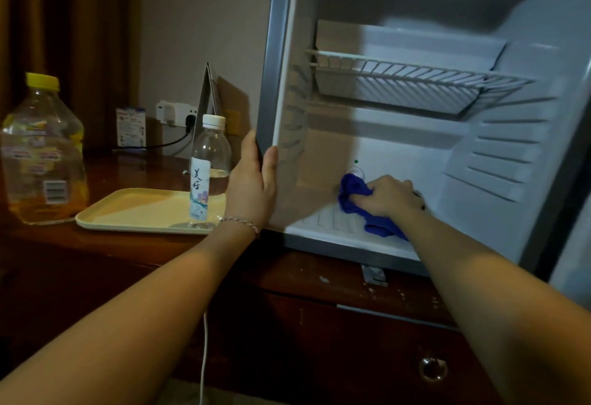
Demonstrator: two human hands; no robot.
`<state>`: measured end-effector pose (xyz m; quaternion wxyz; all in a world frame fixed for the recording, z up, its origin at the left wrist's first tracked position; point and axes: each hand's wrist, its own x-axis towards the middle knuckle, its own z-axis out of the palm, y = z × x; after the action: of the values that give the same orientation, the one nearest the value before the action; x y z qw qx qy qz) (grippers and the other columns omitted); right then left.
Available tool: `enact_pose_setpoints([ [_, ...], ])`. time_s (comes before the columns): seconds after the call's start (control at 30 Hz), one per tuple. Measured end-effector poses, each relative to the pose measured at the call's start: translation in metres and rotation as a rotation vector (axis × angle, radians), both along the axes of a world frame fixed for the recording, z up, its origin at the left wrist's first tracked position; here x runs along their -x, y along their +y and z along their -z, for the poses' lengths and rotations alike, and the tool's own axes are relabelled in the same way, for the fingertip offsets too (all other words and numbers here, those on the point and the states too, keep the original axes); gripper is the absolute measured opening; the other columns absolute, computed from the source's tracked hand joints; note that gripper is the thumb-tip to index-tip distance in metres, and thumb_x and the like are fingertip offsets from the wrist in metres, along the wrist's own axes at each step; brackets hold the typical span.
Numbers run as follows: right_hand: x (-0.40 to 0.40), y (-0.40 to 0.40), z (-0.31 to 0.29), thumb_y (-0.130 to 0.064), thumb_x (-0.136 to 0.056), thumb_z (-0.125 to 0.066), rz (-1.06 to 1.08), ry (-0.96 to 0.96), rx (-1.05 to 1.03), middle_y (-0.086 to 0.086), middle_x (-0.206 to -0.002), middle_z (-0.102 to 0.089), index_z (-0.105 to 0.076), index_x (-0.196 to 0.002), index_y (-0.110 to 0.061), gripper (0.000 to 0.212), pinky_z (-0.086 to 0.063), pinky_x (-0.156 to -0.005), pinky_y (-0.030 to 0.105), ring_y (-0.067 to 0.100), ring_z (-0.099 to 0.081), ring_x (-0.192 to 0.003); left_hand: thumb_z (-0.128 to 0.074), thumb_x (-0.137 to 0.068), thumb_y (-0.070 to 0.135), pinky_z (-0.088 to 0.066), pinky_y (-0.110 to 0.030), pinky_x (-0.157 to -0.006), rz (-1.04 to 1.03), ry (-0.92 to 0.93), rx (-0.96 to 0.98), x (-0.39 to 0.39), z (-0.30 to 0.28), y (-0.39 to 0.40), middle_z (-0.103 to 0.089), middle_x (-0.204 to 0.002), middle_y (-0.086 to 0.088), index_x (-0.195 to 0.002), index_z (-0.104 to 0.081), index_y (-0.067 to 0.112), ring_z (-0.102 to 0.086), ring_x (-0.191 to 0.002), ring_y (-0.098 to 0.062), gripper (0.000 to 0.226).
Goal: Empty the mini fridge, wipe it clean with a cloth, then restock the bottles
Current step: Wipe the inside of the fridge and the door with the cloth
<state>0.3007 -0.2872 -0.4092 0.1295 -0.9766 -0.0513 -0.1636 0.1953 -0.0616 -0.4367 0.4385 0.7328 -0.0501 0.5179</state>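
The mini fridge (pixel 271 62) stands open on a wooden cabinet, its white inside holding only a wire shelf (pixel 399 80). My left hand (pixel 252 185) grips the fridge's left front edge, thumb inside the frame. My right hand (pixel 388 196) holds a bunched blue cloth (pixel 351 193) down on the fridge floor near the back left corner. A small clear water bottle (pixel 209 161) with a white cap stands on a cream tray (pixel 140 209) left of the fridge. A large bottle (pixel 41 152) with a yellow cap and a little orange liquid stands further left.
The wooden cabinet top (pixel 128 244) carries the tray and bottles. Behind them are a wall socket with a plugged charger (pixel 174 113), a small card (pixel 131 126) and a tent-shaped stand (pixel 208 91). A white cable (pixel 204 356) hangs down the cabinet front beside a drawer knob (pixel 431 368).
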Motion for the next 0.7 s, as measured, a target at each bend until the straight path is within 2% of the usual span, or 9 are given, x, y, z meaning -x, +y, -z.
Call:
enact_pose_setpoints([
  [0.1, 0.017, -0.002, 0.003, -0.07, -0.074, -0.053, 0.042, 0.008, -0.011, 0.003, -0.097, -0.058, -0.068, -0.086, -0.028, 0.046, -0.043, -0.092, 0.048, 0.035, -0.045, -0.116, -0.039, -0.104, 0.033, -0.033, -0.014, -0.086, 0.014, 0.006, 0.006, 0.002, 0.0, 0.0, -0.057, -0.135, -0.009, -0.15, -0.03, 0.014, -0.056, -0.117, -0.02, 0.05],
  [0.2, 0.037, -0.001, 0.004, -0.071, -0.078, -0.054, 0.039, -0.002, 0.005, 0.0, -0.095, -0.056, -0.068, -0.089, -0.027, 0.047, -0.041, -0.083, 0.042, 0.034, -0.043, -0.116, -0.039, -0.105, 0.03, -0.033, -0.01, -0.083, 0.05, -0.009, -0.001, 0.005, -0.001, 0.0, -0.058, -0.132, -0.009, -0.149, -0.031, 0.013, -0.053, -0.109, -0.009, 0.048],
  [0.27, 0.051, -0.001, 0.004, -0.067, -0.081, -0.057, 0.031, -0.02, 0.001, -0.002, -0.089, -0.053, -0.066, -0.08, -0.025, 0.043, -0.041, -0.08, 0.039, 0.033, -0.043, -0.114, -0.04, -0.105, 0.03, -0.034, -0.011, -0.082, 0.064, -0.011, 0.002, 0.006, -0.001, 0.0, -0.059, -0.131, -0.009, -0.149, -0.031, 0.014, -0.054, -0.107, -0.008, 0.048],
  [0.37, 0.068, 0.0, 0.009, -0.069, -0.08, -0.058, -0.022, -0.061, 0.041, -0.007, -0.086, -0.046, -0.059, -0.067, -0.025, 0.046, -0.048, -0.083, 0.042, 0.033, -0.044, -0.109, -0.04, -0.104, 0.031, -0.036, -0.003, -0.077, 0.1, -0.024, 0.007, 0.006, -0.001, 0.0, -0.06, -0.128, -0.003, -0.149, -0.032, 0.017, -0.049, -0.1, 0.002, 0.047],
  [0.47, 0.08, 0.008, 0.01, -0.072, -0.08, -0.055, -0.085, -0.065, 0.087, -0.009, -0.088, -0.043, -0.058, -0.062, -0.028, 0.047, -0.047, -0.088, 0.046, 0.031, -0.043, -0.108, -0.039, -0.105, 0.032, -0.036, -0.003, -0.073, 0.113, -0.024, 0.022, 0.005, -0.001, 0.002, -0.06, -0.124, -0.001, -0.147, -0.033, 0.019, -0.052, -0.099, -0.001, 0.045],
  [0.6, 0.087, 0.032, 0.008, -0.074, -0.081, -0.052, -0.197, -0.086, 0.151, -0.01, -0.085, -0.042, -0.062, -0.065, -0.028, 0.05, -0.047, -0.091, 0.047, 0.031, -0.044, -0.106, -0.036, -0.105, 0.032, -0.034, 0.005, -0.065, 0.112, -0.017, 0.036, 0.006, 0.0, 0.0, -0.059, -0.104, 0.002, -0.148, -0.033, 0.016, -0.052, -0.077, 0.003, 0.046],
  [0.7, 0.089, 0.057, 0.009, -0.074, -0.081, -0.053, -0.262, -0.087, 0.139, -0.008, -0.089, -0.047, -0.061, -0.066, -0.03, 0.048, -0.045, -0.094, 0.049, 0.031, -0.044, -0.111, -0.036, -0.105, 0.033, -0.035, 0.004, -0.064, 0.125, -0.026, 0.038, 0.006, 0.0, 0.001, -0.056, -0.103, 0.003, -0.148, -0.032, 0.016, -0.05, -0.075, 0.004, 0.046],
])
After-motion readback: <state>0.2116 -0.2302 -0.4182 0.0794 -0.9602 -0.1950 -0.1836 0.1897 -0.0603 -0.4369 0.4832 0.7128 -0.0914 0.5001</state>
